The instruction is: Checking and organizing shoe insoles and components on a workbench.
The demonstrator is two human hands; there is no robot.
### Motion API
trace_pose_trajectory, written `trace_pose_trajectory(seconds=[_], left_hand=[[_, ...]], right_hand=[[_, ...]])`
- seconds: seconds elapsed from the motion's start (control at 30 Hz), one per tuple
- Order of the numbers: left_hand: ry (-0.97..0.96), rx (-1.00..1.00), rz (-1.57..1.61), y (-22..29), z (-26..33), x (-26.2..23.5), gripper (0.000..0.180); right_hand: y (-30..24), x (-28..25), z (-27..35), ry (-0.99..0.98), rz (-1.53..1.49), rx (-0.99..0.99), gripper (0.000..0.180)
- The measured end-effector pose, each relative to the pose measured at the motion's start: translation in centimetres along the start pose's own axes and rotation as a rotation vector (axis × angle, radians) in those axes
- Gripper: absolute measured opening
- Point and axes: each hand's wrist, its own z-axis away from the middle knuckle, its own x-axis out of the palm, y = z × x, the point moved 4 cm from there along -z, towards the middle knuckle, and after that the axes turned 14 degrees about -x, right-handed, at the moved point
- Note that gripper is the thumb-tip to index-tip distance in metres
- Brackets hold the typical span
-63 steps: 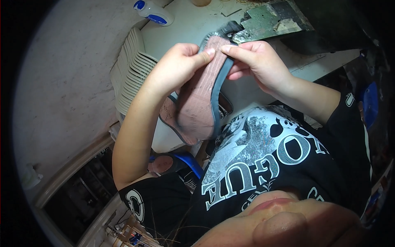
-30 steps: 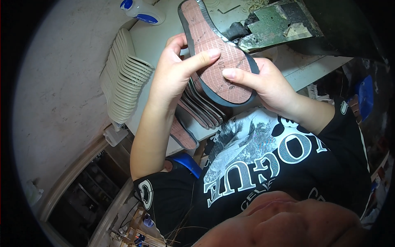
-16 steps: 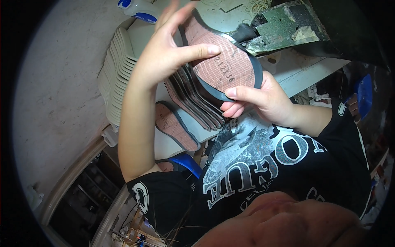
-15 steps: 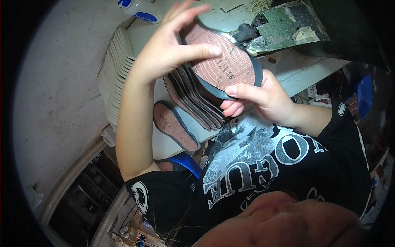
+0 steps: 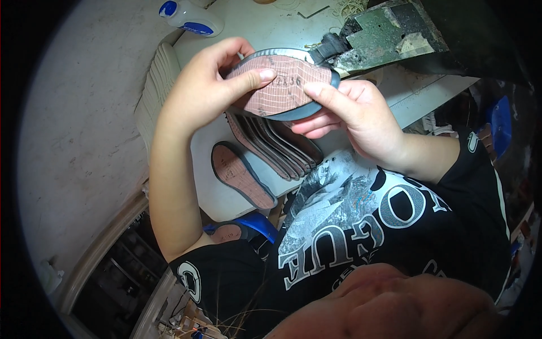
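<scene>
Both my hands hold a shoe sole [image 5: 276, 99] with a pink, line-patterned face and a dark rim. My left hand [image 5: 217, 79] grips its left end, thumb pressed on the pink face and fingers behind the far edge. At the right end my right hand [image 5: 355, 107] pinches it, thumb on top and fingers underneath. The sole's far edge lies close against a small black part [image 5: 330, 48] of a green machine [image 5: 389, 37]; whether they touch I cannot tell. Below is a row of similar soles [image 5: 271, 144], partly hidden. One more pink sole [image 5: 240, 175] lies flat beside them.
Pale, stacked sole-shaped pieces [image 5: 151, 93] stand along the wall at left. A white bottle with a blue cap [image 5: 195, 21] and a hex key [image 5: 313, 12] lie on the far table. Near the table's front edge, a blue container [image 5: 257, 226] is beside another pink sole [image 5: 227, 233].
The sole has turned to lie more level, its left end coming nearer. My left fingers, raised and spread before, are now curled round the far edge. My right hand has shifted slightly up.
</scene>
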Motion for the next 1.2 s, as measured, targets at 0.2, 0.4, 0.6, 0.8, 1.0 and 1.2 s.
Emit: trace_pose_trajectory(seconds=[0.2,0.4,0.6,0.8,1.0,1.2], left_hand=[[0.065,-0.152,0.083,-1.2,2.2,3.0,0.03],[0.026,-0.203,0.257,-1.8,2.3,5.4,0.037],[0.036,-0.333,0.53,-0.3,3.1,6.4,0.041],[0.041,-0.321,0.455,-2.3,2.8,5.1,0.038],[0.313,-0.197,0.574,-3.1,3.1,5.8,0.034],[0.38,-0.156,0.579,-3.0,1.9,3.8,0.032]], right_hand=[[0.4,-1.0,-1.1,0.029,0.05,0.029,0.037],[-0.3,-1.2,-1.1,-0.119,0.208,-0.016,0.035],[0.8,-1.3,0.5,-0.214,0.224,-0.264,0.032],[1.7,-2.0,-1.9,-0.295,0.177,-0.157,0.022],[2.8,-4.1,1.5,-0.498,0.611,0.044,0.021],[1.4,-2.5,1.1,-0.353,0.613,-0.141,0.039]])
